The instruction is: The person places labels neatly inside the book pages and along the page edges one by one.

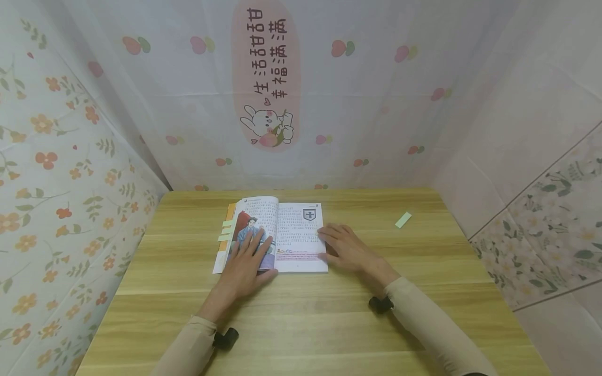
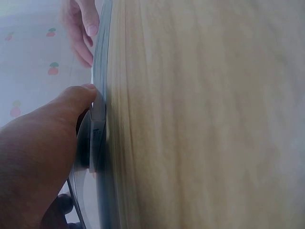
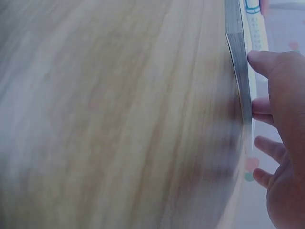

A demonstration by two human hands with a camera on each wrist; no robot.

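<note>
An open book (image 1: pixel 297 230) lies on the wooden table, with a drawing of a seated figure on its left page and a small shield picture on the right one. My left hand (image 1: pixel 244 265) rests on the left page, fingers straight and spread, thumb by the bottom of the spine. In the left wrist view that thumb (image 2: pixel 78 98) touches the book's bottom edge. At the right page's outer edge is my right hand (image 1: pixel 350 248), its fingertips right at the paper. The right wrist view shows the right fingers (image 3: pixel 269 148) loosely bent beside the book's page block (image 3: pixel 238 57).
Pale green sticky tabs (image 1: pixel 226 231) stick out from the book's left side. A separate green strip (image 1: pixel 403 220) lies on the table (image 1: pixel 301 324) to the right. Patterned cloth (image 1: pixel 376 104) hangs behind the table, with more on both sides.
</note>
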